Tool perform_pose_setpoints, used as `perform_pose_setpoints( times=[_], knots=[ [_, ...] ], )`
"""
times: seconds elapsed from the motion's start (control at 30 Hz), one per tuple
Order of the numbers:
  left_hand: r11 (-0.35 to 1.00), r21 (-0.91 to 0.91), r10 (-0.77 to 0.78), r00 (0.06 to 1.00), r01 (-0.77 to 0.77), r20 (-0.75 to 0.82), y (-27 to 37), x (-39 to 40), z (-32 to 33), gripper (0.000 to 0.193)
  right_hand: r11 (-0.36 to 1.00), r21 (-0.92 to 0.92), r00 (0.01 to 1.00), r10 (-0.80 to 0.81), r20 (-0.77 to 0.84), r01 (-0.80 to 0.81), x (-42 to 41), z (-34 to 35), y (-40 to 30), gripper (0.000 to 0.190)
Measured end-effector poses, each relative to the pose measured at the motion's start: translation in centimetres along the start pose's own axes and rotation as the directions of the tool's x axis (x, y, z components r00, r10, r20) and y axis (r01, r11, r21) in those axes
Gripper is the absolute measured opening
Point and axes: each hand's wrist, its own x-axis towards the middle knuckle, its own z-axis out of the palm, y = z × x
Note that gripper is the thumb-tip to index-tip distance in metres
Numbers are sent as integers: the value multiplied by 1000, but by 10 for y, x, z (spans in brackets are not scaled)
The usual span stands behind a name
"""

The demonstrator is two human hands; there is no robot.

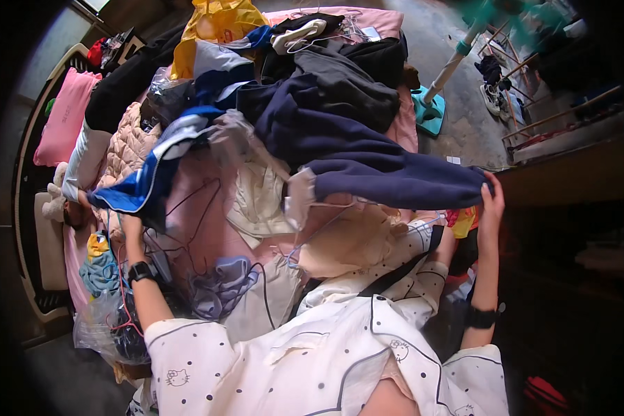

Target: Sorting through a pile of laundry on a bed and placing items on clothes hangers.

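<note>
My left hand (131, 226) grips the lower edge of a blue-and-white garment (151, 177), which is blurred and partly covers my fingers. Out to the right, my right hand (491, 200) holds the end of a navy fabric garment (364, 161), stretched sideways above the bed. Whether the two are one piece I cannot tell. A pale face mask (300, 197) hangs below the navy cloth. Under it lie a cream garment (260, 200) and a beige cloth bundle (348, 242) by my lap. Dark clothes hangers (192, 229) rest on the pink bedsheet (200, 177).
Dark clothes (348, 78) and a yellow bag (218, 26) pile up at the far side. At left, a light sleeve (86, 153) reaches toward the blue garment, near a pink pillow (67, 117). A teal-based stand (429, 112) is on the floor, right of the bed.
</note>
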Motion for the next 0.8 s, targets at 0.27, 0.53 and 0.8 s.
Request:
perform_pose_setpoints(
  times=[0.27, 0.53, 0.8],
  knots=[
    [767, -633, 454, 784, -101, 424, 161, -135, 103, 37, 924, -371, 938, 47, 344, 89, -3, 6, 96, 34],
    [779, -435, 611, 706, -452, 359, 366, -203, 140, 20, 779, -592, 827, 184, 531, 207, -45, 117, 108, 29],
    [683, -598, 619, 768, -421, 166, 368, -170, 82, 12, 913, -404, 789, 290, 542, -59, -79, 154, 113, 24]
  ],
)
